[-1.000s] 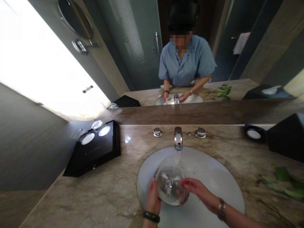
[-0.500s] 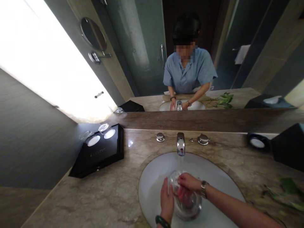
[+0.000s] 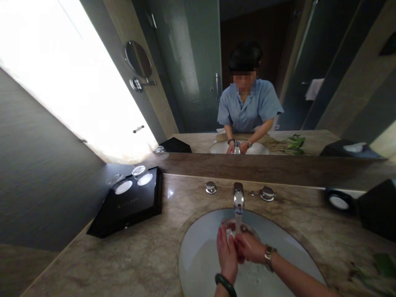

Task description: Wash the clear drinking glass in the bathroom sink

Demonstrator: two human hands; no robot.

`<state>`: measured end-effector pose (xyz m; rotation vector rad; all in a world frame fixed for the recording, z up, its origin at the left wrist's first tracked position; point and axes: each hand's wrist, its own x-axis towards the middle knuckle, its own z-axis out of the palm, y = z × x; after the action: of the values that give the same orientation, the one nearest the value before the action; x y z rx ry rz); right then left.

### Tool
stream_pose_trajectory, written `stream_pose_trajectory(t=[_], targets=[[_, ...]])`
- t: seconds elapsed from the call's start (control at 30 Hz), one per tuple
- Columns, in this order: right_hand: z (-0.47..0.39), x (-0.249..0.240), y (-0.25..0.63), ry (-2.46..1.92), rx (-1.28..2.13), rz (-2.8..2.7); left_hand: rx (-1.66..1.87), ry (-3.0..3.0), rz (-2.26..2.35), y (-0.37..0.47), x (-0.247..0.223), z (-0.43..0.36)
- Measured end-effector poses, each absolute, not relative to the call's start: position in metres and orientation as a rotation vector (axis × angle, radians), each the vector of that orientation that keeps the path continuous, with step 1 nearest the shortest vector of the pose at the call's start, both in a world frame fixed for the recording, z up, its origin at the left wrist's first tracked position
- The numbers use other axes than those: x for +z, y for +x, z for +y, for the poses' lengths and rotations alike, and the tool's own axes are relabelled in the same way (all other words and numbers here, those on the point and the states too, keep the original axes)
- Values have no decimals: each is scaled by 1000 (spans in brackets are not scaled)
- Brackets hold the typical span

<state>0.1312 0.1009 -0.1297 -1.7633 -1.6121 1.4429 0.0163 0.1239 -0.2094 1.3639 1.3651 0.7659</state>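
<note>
A clear glass bowl (image 3: 235, 226) is held over the white sink basin (image 3: 198, 255), right under the chrome faucet (image 3: 238, 198), and water runs from the spout into it. My left hand (image 3: 227, 253), with a dark green bangle on the wrist, grips the bowl's left side. My right hand (image 3: 249, 247), with a metal watch on the wrist, presses against the bowl from the right, fingers partly inside it. Most of the bowl is hidden behind both hands.
Two chrome tap knobs (image 3: 210, 187) flank the faucet on the marble counter (image 3: 148, 255). A black tray (image 3: 130, 204) with glass lids sits at the left, a black box (image 3: 375, 208) and round dish at the right, green leaves (image 3: 383, 264) at the far right. The mirror (image 3: 247, 82) behind shows my reflection.
The bowl has been brought up and closer to the faucet, and both hands have closed in around it. The camera view has tilted, shifting the counter lower in the picture.
</note>
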Motion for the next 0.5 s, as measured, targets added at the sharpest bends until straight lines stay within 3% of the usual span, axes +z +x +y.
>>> stream_pose_trajectory(t=[0.17,0.33,0.5], targets=[[53,-121,136,-1766,1482,-1765,642,1460,1325,13,-182,131],[31,-131,147,-1369,1943,-1210,400,1417,1427,-9,-165,122],[56,-133,143,-1373,1940,-876,336,1521,1504,-2,-156,98]])
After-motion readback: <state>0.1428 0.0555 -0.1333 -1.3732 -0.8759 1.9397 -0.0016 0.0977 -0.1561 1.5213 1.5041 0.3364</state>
